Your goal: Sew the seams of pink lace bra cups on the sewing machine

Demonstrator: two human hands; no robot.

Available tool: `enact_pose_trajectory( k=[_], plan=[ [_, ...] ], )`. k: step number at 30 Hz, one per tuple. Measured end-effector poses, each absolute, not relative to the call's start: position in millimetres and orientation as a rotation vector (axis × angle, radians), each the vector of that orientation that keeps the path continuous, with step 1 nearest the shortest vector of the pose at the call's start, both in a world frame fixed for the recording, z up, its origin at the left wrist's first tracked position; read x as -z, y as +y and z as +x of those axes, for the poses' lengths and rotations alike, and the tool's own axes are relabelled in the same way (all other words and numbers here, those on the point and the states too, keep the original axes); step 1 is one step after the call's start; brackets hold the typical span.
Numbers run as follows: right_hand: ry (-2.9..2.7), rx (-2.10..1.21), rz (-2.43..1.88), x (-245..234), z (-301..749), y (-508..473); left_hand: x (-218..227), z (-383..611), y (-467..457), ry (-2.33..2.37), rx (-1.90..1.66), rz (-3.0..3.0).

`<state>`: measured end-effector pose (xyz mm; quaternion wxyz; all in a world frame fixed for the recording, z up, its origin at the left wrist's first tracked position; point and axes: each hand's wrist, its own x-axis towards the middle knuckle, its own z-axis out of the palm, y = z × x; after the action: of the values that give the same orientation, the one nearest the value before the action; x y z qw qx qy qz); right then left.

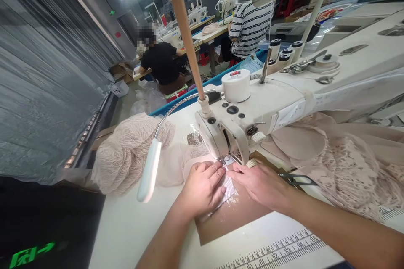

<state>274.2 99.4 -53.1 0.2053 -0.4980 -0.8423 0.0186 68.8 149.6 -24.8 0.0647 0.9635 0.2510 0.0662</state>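
Note:
My left hand (203, 187) lies flat on a piece of white lace fabric (229, 189), its fingers stretched toward the presser foot (225, 160) of a white sewing machine (217, 134). My right hand (257, 183) is at the lace's right edge, close to the needle area. Its thumb and fingertips are pressed together on the fabric; the tips are partly hidden. Beneath both hands is a shiny brown sheet (221, 231) on the white table (126, 227). Pale fabric (197, 159) extends behind my left fingers.
Beige lace pieces (116, 155) are piled left of the machine, and more lace fabric (353, 164) lies on the right. A lit gooseneck lamp (150, 170) hangs before the pile. A printed ruler (271, 256) runs along the front. Two people sit at machines beyond.

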Motion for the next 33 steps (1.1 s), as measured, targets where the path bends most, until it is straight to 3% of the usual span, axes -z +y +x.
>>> enact_pose_trajectory(
  k=[19, 33],
  plan=[
    [-2.385, -0.225, -1.158, 54.9, 285.5, 86.3, 34.4, 65.3, 153.4, 0.816, -0.258, 2.899],
    [-2.382, -0.234, -1.188, 54.4, 286.3, 86.7, 31.7, 60.6, 145.7, 0.604, -0.366, 2.86]
  ],
)
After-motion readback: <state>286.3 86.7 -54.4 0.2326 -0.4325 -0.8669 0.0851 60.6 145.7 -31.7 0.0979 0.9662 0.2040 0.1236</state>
